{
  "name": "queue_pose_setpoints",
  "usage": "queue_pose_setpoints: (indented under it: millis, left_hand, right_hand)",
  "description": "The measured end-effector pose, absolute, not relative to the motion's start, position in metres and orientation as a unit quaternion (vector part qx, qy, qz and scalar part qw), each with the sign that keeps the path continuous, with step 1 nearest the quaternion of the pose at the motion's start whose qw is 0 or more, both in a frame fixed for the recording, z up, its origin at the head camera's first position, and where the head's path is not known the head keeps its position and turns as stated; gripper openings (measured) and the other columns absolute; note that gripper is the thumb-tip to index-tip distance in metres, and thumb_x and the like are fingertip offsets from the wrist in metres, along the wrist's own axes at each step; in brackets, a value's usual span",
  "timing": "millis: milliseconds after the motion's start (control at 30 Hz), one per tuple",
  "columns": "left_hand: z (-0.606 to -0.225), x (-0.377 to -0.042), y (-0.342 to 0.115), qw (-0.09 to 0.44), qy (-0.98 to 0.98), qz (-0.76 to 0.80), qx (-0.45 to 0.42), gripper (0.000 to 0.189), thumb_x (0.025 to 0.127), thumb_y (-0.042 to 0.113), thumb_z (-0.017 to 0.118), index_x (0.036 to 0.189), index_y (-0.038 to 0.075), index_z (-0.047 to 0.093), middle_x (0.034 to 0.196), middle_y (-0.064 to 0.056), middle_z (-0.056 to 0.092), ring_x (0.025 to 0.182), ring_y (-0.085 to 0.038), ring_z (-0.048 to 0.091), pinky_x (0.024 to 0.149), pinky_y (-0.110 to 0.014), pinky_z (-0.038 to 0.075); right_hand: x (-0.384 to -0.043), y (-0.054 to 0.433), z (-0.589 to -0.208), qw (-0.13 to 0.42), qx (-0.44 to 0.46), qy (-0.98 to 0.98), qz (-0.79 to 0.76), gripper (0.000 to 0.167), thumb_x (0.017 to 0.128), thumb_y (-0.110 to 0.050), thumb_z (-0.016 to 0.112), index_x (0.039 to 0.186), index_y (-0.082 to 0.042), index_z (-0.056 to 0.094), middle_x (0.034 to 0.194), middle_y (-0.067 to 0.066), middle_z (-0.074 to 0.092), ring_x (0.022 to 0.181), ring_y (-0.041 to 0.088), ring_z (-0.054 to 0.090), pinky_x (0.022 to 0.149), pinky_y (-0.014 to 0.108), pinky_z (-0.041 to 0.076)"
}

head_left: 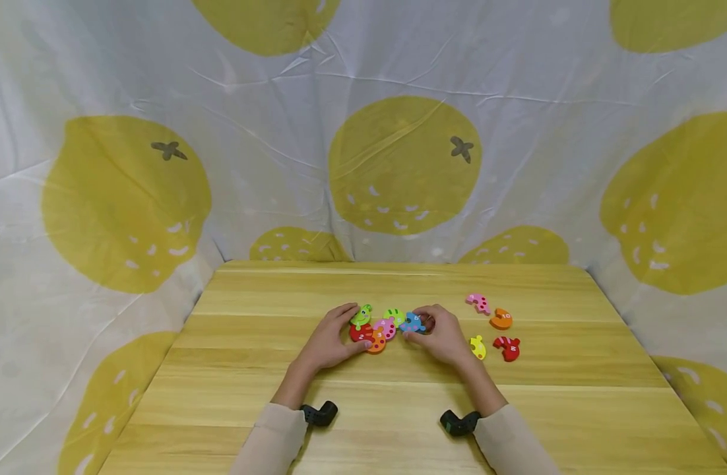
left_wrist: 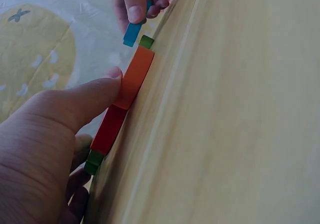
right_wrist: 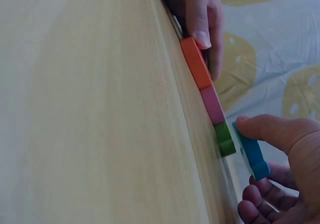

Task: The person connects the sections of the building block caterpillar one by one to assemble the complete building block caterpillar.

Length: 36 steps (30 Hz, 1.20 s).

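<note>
A row of joined wooden puzzle pieces lies on the table: a green head piece with a face point(head_left: 361, 318), a red piece point(head_left: 357, 333), an orange piece point(head_left: 376, 344), a pink piece point(head_left: 388, 328) and a light green piece point(head_left: 393, 316). My left hand point(head_left: 328, 340) holds the row's left end, thumb on the orange piece's edge and fingers around the head side. Between thumb and fingers, my right hand point(head_left: 445, 334) pinches a blue puzzle piece point(right_wrist: 251, 153). In the right wrist view the blue piece is raised and tilted beside the light green piece's end.
To the right of my right hand lie loose puzzle pieces: pink point(head_left: 478, 303), orange point(head_left: 501, 320), yellow point(head_left: 478, 348) and red point(head_left: 508, 349). The wooden table point(head_left: 387, 422) ends at a hanging lemon-print cloth point(head_left: 268, 165) behind and at both sides.
</note>
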<state>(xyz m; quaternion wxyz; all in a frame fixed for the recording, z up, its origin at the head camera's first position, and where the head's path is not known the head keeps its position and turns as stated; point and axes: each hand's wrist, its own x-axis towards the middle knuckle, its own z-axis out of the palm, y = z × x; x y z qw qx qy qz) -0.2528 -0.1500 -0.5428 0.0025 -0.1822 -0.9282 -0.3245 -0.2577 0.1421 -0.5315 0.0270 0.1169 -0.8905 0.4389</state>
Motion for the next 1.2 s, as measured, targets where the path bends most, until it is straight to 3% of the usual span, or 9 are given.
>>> queue_pose_setpoints:
  millis: [833, 1200]
  left_hand:
    - [-0.542, -0.252, -0.150, 0.007, -0.925, -0.330, -0.190, 0.088, 0.086, 0.056, 0.078, 0.156, 0.014, 0.046, 0.164, -0.002, 0.039, 0.155, -0.028, 0.031, 0.125, -0.052, 0.031]
    - [-0.545, -0.252, -0.151, 0.023, -0.924, -0.309, -0.225, 0.082, 0.089, 0.058, 0.072, 0.155, 0.014, 0.049, 0.162, -0.001, 0.042, 0.154, -0.027, 0.032, 0.123, -0.057, 0.030]
  right_hand:
    - [-0.258, 0.130, -0.536, 0.023, 0.091, -0.913, 0.398, 0.048, 0.076, -0.032, 0.091, 0.111, -0.005, 0.074, 0.094, 0.005, 0.062, 0.085, 0.017, 0.053, 0.074, 0.030, 0.046]
    - [-0.253, 0.140, -0.528, 0.002, 0.107, -0.901, 0.421, 0.062, 0.079, -0.031, 0.090, 0.128, -0.001, 0.067, 0.105, 0.005, 0.066, 0.091, 0.017, 0.056, 0.083, 0.032, 0.051]
